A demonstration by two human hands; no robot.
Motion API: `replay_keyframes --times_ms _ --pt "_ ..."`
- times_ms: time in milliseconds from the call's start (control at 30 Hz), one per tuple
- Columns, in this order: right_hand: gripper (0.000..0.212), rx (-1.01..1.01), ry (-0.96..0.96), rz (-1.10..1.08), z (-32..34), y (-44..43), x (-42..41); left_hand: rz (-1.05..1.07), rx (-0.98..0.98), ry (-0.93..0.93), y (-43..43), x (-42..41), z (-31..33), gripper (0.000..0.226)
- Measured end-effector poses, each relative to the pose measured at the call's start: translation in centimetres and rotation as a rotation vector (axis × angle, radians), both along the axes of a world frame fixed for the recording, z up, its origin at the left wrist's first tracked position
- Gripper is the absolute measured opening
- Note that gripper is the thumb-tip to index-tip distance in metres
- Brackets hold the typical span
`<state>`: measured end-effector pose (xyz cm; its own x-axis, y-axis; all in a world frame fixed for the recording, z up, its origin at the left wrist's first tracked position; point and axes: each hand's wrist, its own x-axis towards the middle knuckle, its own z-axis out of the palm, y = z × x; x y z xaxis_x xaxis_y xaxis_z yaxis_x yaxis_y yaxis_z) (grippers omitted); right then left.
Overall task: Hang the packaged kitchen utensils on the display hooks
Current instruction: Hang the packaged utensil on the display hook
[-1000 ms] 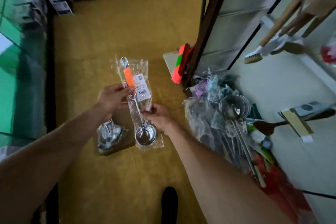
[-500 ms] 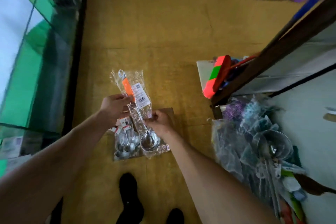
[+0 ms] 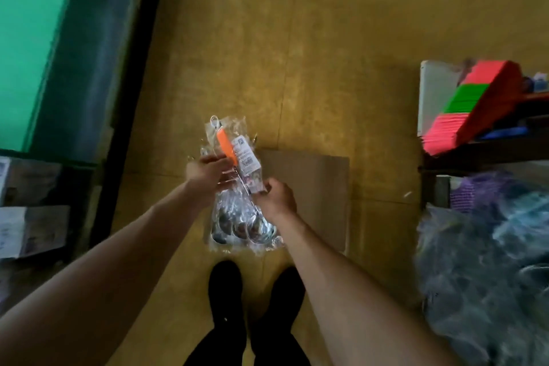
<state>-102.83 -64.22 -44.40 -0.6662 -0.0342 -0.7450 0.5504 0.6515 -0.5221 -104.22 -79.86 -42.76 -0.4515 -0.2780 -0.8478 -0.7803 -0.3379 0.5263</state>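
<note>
Left hand and right hand each pinch a side of the packaged ladle above the cardboard's left edge; pick-up seems done, so next it needs lifting toward a hook.

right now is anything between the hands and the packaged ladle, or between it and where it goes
Nothing: the left hand and right hand both grip the packaged ladle. No display hooks are in view, so that path cannot be judged.
</note>
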Motion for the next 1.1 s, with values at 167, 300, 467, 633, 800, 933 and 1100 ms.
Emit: replay_keyframes --times_ms 167,300,467,633,800,933,1100 --pt "0.03 0.08 -0.026 0.057 -9.5 -1.3 1.4 0.025 -0.029 -0.062 -0.9 2.0 -10.0 0.009" --pt "0.031 0.165 0.044 0.062 -12.4 -2.5 2.5 0.053 -0.095 -0.104 -1.3 2.7 -13.5 0.016" --pt "0.039 0.22 0.085 0.125 -11.5 -2.3 3.0 0.166 -0.22 -0.224 -1.2 2.4 -11.5 0.03" --pt "0.051 0.315 0.155 0.192 -6.7 0.2 0.6 -0.052 -0.487 -0.081 -0.2 -0.6 -4.2 0.039" --pt "0.063 0.408 0.444 0.199 2.9 3.5 -4.6 -0.798 -0.851 0.226 3.1 -5.3 5.8 0.067" --pt "0.069 0.482 0.594 0.186 12.5 7.1 -9.2 -1.095 -1.118 0.459 7.2 -9.7 15.6 0.074" --pt "0.072 0.581 0.762 0.085 22.6 13.0 -12.9 -1.273 -1.241 0.678 12.7 -14.0 25.1 0.08"
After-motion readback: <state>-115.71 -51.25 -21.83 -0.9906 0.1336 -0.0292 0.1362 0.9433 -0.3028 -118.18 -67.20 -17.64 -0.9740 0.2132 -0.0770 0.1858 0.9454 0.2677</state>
